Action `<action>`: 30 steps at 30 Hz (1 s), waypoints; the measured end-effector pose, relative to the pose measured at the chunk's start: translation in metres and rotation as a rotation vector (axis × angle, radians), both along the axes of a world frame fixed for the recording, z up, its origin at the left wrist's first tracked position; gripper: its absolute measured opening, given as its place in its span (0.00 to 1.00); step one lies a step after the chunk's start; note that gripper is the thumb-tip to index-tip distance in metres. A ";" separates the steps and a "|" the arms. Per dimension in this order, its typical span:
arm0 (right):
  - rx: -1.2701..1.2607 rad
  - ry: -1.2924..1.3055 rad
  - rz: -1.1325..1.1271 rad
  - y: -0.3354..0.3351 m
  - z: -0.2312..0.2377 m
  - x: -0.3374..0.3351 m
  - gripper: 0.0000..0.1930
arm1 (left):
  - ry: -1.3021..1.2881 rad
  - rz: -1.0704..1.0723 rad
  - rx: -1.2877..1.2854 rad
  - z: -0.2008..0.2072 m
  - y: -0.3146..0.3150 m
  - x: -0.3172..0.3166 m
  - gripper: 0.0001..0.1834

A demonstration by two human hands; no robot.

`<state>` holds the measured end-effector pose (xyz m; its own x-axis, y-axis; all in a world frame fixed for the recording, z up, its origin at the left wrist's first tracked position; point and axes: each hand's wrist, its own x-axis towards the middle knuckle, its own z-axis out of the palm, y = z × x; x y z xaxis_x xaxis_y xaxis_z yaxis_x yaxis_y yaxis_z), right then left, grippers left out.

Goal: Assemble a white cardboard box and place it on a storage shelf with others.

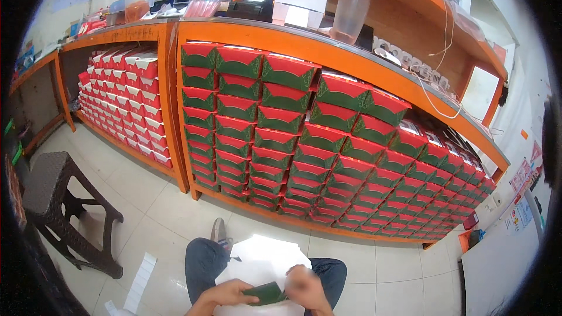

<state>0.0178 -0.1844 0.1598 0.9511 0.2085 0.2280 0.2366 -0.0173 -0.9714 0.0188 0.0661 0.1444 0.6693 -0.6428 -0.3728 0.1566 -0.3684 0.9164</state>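
My left hand comes in from the lower edge, thumb and fingers closed on the near left end of a dark green card piece. At the card's right end is my right hand, its fingers curled in and partly blurred. What the right fingers hold, if anything, is hidden. Beneath both hands, white sheets lie across my lap, between my dark-trousered knees.
Stacked red and green boxes fill the orange shelf unit ahead; red and white boxes stand farther left. A dark plastic stool is at left. Near it, a white paper strip lies on the tiles. Right stands a white cabinet.
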 end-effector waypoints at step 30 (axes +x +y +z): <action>-0.870 0.052 0.319 0.020 0.076 -0.035 0.12 | -0.062 -0.208 -0.191 -0.017 -0.008 0.005 0.17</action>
<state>-0.0170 -0.1644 0.2359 0.8241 0.5394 -0.1731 0.3117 -0.6869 -0.6565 0.0238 0.0581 0.1275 0.5334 -0.8233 -0.1942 0.0369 -0.2067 0.9777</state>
